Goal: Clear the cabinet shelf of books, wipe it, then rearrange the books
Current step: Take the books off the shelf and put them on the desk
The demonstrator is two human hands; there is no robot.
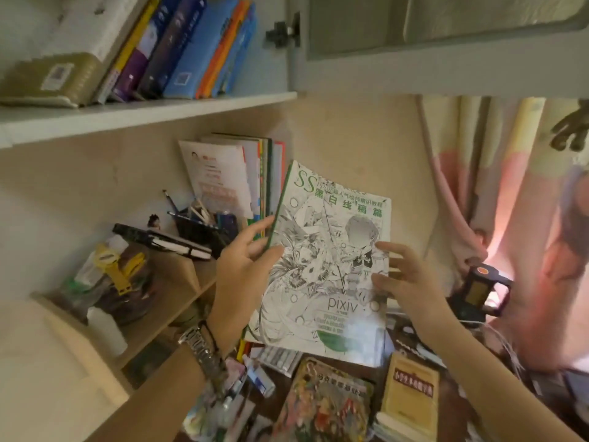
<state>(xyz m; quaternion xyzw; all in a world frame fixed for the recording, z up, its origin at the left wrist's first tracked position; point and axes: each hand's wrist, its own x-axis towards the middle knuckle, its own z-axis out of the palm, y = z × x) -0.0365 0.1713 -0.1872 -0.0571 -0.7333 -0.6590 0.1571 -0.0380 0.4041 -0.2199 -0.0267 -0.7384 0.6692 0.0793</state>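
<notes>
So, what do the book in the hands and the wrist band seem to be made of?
The line-art book: a soft paper cover, probably lightly glossy, since it curves and shows a pale sheen near the bottom. The band on the left wrist looks like polished metal links, judging by bright glints; plated plastic cannot be excluded.

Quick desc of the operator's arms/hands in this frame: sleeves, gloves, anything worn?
Both forearms bare, no sleeves or gloves in view. Left hand: a silver metal link watch on the wrist, plus a thin dark band just above it. Right hand: nothing worn, no rings visible.
</notes>
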